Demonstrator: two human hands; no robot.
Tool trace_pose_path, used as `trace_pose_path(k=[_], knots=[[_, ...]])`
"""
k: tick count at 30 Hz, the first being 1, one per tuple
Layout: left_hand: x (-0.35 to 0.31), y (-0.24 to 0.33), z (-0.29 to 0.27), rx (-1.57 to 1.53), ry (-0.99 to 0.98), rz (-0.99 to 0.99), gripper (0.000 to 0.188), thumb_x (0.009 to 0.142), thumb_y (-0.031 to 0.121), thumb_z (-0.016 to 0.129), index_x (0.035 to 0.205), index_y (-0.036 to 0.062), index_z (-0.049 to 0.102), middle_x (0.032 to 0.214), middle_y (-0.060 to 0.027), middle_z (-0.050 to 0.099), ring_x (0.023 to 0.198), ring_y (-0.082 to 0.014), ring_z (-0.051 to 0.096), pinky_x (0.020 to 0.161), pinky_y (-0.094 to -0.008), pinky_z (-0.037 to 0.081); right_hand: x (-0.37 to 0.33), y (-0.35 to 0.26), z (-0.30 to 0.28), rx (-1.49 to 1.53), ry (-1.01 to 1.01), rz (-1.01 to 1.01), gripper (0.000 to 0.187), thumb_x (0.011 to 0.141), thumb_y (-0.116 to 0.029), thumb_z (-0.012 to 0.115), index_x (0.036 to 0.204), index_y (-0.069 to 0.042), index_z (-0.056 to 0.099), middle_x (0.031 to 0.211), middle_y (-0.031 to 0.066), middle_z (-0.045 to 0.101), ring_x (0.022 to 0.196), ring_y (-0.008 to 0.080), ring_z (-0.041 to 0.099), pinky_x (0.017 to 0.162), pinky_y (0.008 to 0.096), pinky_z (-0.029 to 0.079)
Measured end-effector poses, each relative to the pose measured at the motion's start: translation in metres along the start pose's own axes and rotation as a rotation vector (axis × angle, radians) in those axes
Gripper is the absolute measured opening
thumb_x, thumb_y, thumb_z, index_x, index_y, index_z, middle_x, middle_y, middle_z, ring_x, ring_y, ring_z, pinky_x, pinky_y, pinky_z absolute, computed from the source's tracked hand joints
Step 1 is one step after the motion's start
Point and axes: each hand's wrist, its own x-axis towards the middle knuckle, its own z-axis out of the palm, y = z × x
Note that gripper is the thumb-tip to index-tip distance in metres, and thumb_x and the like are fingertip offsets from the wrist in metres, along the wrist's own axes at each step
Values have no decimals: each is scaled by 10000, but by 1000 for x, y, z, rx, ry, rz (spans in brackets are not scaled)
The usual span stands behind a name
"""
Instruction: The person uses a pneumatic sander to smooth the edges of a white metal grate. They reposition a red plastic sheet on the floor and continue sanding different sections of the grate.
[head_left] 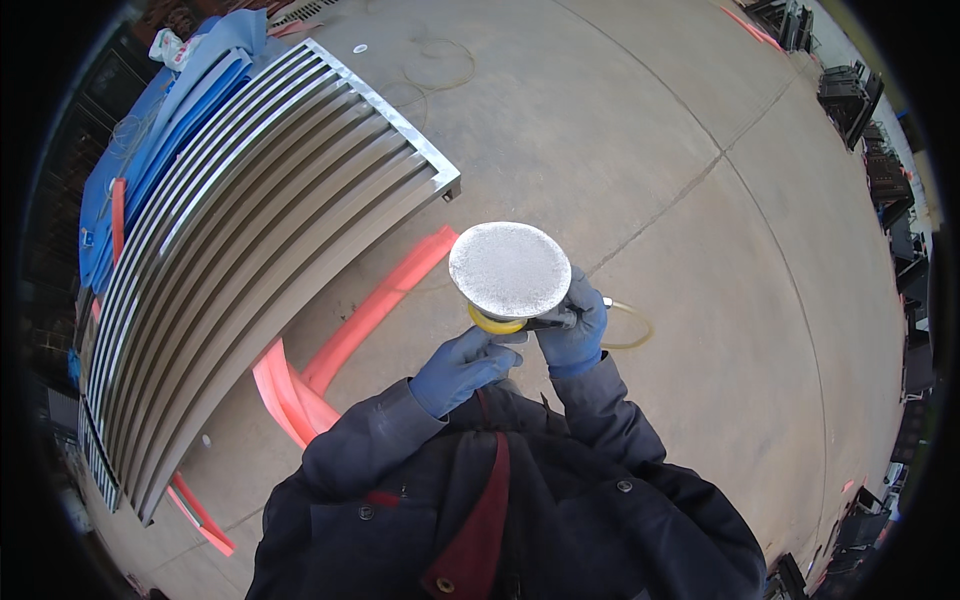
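Head view: sander (510,270) above grey jointed floor (700,340); dark stacks (843,108) at right.

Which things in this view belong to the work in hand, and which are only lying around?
Likely part of the work:
round-pad tool, gripped by the right hand, left hand close by
pale hose beside the right hand
slatted metal panel, perhaps

Apparently just lying about:
pink strips by the panel, unless they serve as padding
blue sheets
white crumpled plastic
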Motion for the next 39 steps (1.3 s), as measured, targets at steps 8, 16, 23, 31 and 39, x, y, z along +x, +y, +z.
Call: trace_pose_path(k=[8, 16, 23, 31, 39], knots=[[33, 27, -66, -252, 344, 358, 704, 1151, 285, 655, 1733, 41, 344, 1586, -160, 578, 1362, -241, 642, 1180, -414, 497, 108, -34, -23, -89, -75, 134, 206, 1025, -210, 540, 973, -29, 623, 737, 31, 656, 485, 28, 454, 433, 183, 322], [132, 4, -137, -586, 205, 128, 664, 1161, 369, 599, 1708, 54, 392, 1551, -117, 627, 1422, -243, 630, 1198, -426, 517, 167, 26, 42, -757, 179, 442, 314, 1061, -273, 663, 1193, 12, 665, 1025, 144, 762, 954, 206, 753, 841, 334, 607], [135, 21, -216, -862, 21, 99, 568, 1196, 392, 518, 1677, 101, 444, 1566, -80, 626, 1417, -234, 641, 1213, -475, 531, 221, 82, 77, -734, -251, 423, 749, 1065, -163, 724, 1713, -68, 363, 1389, 135, 665, 1199, 216, 694, 1000, 366, 581], [181, 22, -271, -864, 308, 264, 562, 1209, 327, 505, 1689, 53, 401, 1566, -135, 614, 1420, -247, 640, 1200, -448, 543, 304, 146, 46, -624, -257, 859, 692, 1112, -247, 659, 1723, -88, 375, 1474, 80, 637, 1305, 224, 677, 1126, 411, 556], [234, -63, -311, -129, 914, 72, 549, 1139, 259, 679, 1608, 14, 532, 1412, -130, 716, 1272, -233, 698, 1043, -368, 576, 393, 205, -15, -317, -90, 1079, 354, 1107, -114, 666, 1453, -58, 618, 1316, 93, 719, 1190, 199, 720, 1009, 392, 617]])
